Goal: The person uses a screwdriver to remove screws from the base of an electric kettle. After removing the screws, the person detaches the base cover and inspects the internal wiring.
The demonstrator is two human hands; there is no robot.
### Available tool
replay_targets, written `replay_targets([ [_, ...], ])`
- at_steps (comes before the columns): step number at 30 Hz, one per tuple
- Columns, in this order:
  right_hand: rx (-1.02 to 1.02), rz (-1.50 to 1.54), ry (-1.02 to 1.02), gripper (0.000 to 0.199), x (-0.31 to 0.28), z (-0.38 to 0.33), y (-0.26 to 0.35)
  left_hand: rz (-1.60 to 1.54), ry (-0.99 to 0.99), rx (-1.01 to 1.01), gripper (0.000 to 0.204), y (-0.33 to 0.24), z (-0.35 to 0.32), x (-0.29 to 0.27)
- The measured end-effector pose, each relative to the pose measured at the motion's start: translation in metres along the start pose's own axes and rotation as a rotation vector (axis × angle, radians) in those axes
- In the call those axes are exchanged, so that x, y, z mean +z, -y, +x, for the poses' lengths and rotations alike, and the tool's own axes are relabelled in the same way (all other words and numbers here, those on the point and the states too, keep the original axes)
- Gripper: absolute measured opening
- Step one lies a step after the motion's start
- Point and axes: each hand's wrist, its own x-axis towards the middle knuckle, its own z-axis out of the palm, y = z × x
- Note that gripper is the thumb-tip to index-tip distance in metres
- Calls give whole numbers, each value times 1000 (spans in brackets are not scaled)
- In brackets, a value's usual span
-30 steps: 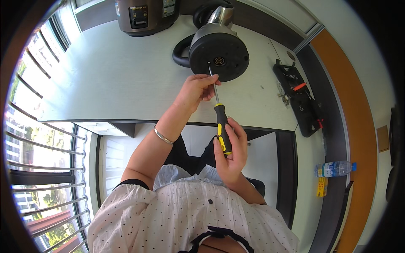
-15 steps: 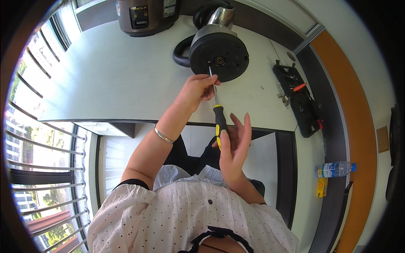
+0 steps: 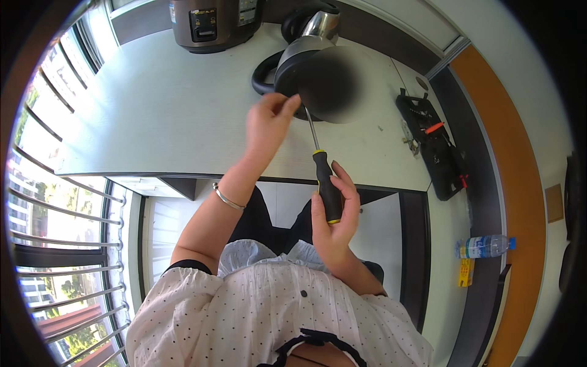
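An electric kettle point(image 3: 304, 45) with a steel body lies on its side, its dark round base facing me. A dark blur hides much of that base. My right hand point(image 3: 337, 214) is wrapped around the black and yellow handle of a screwdriver point(image 3: 326, 177). The metal shaft points up and away toward the lower part of the base. Beside the screwdriver's tip, my left hand point(image 3: 272, 119) has thumb and forefinger pinched together, close against the base. Anything between those fingertips is hidden.
A brown cooker point(image 3: 214, 27) stands at the back left of the white table point(image 3: 147, 116). On the right lies an open black tool case point(image 3: 431, 140) with metal bits and red pieces. Farther right are a water bottle point(image 3: 483, 246) and a small yellow box point(image 3: 466, 273).
My left hand has slid from the screwdriver's shaft up and left to its tip. The right fingers have closed around the handle, which has turned so its yellow panels no longer face up.
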Motion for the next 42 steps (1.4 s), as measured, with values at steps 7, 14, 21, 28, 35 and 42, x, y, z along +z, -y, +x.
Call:
replay_targets([
  [7, -134, -166, -40, 36, 0, 5, 2, 523, -38, 234, 71, 4, 39, -26],
  [14, -155, -176, -30, 34, -5, 8, 5, 650, 246, 258, 85, 0, 52, -30],
  [21, -69, -13, -112, 39, -21, 9, 0, 583, 226, 378, 86, 4, 42, -19],
  [28, 86, 228, -88, 39, -28, 10, 0, 510, 270, 323, 88, -7, 39, -25],
  [35, -60, 248, -122, 30, -36, 0, -1, 437, 290, 340, 88, -2, 38, -29],
  [42, -170, 255, -67, 25, -34, 4, 3, 424, 256, 377, 85, 1, 37, -30],
])
